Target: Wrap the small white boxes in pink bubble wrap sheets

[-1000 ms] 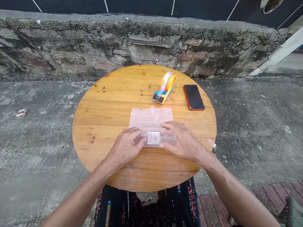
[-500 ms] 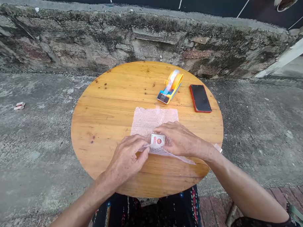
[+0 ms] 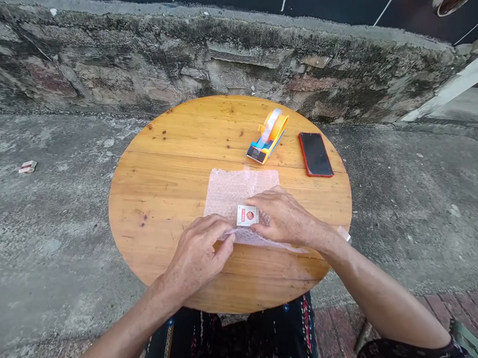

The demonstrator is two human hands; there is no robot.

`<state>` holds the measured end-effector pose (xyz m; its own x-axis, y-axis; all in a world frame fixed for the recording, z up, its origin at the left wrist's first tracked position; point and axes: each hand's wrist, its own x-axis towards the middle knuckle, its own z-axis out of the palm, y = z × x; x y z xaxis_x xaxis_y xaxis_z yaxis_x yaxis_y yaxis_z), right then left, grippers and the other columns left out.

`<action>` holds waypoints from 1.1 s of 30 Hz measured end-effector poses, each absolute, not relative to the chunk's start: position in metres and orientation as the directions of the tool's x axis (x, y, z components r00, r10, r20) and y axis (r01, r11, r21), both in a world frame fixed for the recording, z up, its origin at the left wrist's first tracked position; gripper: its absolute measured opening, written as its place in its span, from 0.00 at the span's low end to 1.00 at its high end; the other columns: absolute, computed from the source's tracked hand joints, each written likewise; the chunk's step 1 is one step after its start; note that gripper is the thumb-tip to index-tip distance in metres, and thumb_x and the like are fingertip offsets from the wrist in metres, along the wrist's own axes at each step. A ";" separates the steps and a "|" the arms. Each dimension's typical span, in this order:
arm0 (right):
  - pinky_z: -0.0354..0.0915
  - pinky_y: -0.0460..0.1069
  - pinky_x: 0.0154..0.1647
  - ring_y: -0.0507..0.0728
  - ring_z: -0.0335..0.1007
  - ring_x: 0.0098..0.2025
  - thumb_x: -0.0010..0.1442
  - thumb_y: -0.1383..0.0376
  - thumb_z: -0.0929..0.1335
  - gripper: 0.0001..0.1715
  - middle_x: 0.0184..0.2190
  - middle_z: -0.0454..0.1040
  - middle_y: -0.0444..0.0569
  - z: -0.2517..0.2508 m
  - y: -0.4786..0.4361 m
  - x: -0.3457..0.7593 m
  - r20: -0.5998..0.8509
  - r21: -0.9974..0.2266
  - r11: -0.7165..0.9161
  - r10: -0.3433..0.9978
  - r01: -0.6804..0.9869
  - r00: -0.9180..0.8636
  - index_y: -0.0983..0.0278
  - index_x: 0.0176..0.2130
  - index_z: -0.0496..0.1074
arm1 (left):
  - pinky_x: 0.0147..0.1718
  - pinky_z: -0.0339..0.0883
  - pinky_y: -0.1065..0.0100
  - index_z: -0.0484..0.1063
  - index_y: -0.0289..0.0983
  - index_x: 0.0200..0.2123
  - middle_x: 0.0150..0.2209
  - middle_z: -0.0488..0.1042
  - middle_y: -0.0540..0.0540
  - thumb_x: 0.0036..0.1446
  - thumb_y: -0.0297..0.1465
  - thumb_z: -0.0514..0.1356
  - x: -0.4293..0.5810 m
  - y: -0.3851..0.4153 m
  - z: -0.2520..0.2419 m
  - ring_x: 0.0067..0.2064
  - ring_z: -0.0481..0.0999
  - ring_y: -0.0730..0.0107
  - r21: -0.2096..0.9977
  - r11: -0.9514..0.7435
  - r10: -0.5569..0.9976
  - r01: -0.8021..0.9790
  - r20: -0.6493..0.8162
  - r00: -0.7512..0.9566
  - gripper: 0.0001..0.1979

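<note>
The small white box (image 3: 247,215) lies flat on the pink bubble wrap (image 3: 224,192), on the near half of the round table (image 3: 156,182). The left hand (image 3: 204,243) has its thumb and finger pinched on the near edge of the bubble wrap, just beside the box. The right hand (image 3: 285,216) curls around the other end of the box, one finger at the far edge and the thumb at the near edge. I cannot tell how hard it presses. The hands are apart, with the box between them.

The step looks like folding the near edge over the box. To do it well, the right hand should hold the box straight so it does not slide. The left hand should lift the edge evenly and pull it snug, but not squash the box. The loose bit by the right wrist may need smoothing too
</note>
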<state>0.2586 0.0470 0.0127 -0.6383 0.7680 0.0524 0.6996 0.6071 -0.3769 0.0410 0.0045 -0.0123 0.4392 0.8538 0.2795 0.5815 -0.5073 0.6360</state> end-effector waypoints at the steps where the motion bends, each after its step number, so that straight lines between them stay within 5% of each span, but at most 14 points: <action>1: 0.60 0.56 0.48 0.61 0.72 0.44 0.56 0.64 0.68 0.18 0.42 0.79 0.51 0.013 0.048 0.259 0.043 -0.379 0.607 0.766 0.698 -0.642 0.64 0.47 0.72 | 0.40 0.66 0.64 0.71 0.37 0.35 0.37 0.76 0.49 0.58 0.25 0.56 0.041 0.005 -0.012 0.40 0.75 0.67 0.639 -0.507 0.854 0.579 0.281 0.438 0.05; 9: 0.67 0.52 0.49 0.57 0.73 0.50 0.61 0.58 0.67 0.20 0.49 0.76 0.51 0.038 0.025 0.292 0.120 -0.644 0.445 0.862 0.622 -0.493 0.62 0.51 0.70 | 0.37 0.67 0.67 0.73 0.37 0.34 0.36 0.76 0.48 0.58 0.27 0.55 0.047 0.017 -0.005 0.38 0.75 0.68 0.688 -0.433 0.892 0.582 0.233 0.388 0.06; 12: 0.67 0.54 0.48 0.58 0.74 0.47 0.56 0.58 0.72 0.27 0.46 0.77 0.50 0.034 0.013 0.295 0.115 -0.587 0.438 0.878 0.681 -0.466 0.61 0.53 0.68 | 0.38 0.67 0.67 0.74 0.37 0.34 0.37 0.76 0.48 0.57 0.27 0.55 0.049 0.025 -0.005 0.38 0.75 0.68 0.709 -0.406 0.901 0.577 0.205 0.382 0.07; 17: 0.67 0.52 0.41 0.55 0.75 0.36 0.59 0.66 0.68 0.11 0.33 0.79 0.46 0.013 0.018 0.288 0.203 -0.560 0.370 0.929 0.741 -0.310 0.62 0.44 0.72 | 0.36 0.67 0.68 0.75 0.38 0.35 0.37 0.77 0.48 0.57 0.30 0.56 0.049 0.037 -0.009 0.38 0.75 0.67 0.714 -0.346 0.926 0.609 0.153 0.346 0.08; 21: 0.66 0.52 0.41 0.55 0.75 0.36 0.59 0.67 0.67 0.10 0.34 0.79 0.47 0.004 0.027 0.287 0.244 -0.553 0.385 0.923 0.739 -0.298 0.63 0.43 0.72 | 0.36 0.67 0.67 0.75 0.38 0.35 0.36 0.77 0.48 0.56 0.32 0.57 0.046 0.046 -0.008 0.36 0.75 0.67 0.707 -0.300 0.937 0.641 0.093 0.335 0.08; 27: 0.65 0.52 0.41 0.56 0.75 0.37 0.59 0.67 0.68 0.10 0.35 0.79 0.48 -0.005 0.031 0.287 0.283 -0.531 0.391 0.918 0.752 -0.277 0.63 0.43 0.72 | 0.32 0.65 0.70 0.75 0.38 0.35 0.32 0.77 0.50 0.51 0.38 0.62 0.047 0.061 -0.004 0.34 0.74 0.68 0.850 -0.136 0.922 0.509 -0.080 0.380 0.11; 33: 0.63 0.54 0.44 0.58 0.73 0.41 0.61 0.66 0.67 0.11 0.40 0.78 0.50 -0.009 0.028 0.286 0.316 -0.456 0.387 0.912 0.801 -0.260 0.63 0.45 0.71 | 0.26 0.59 0.73 0.73 0.36 0.28 0.25 0.72 0.52 0.50 0.35 0.61 0.058 0.065 -0.011 0.28 0.68 0.73 0.862 -0.104 0.933 0.496 -0.088 0.348 0.07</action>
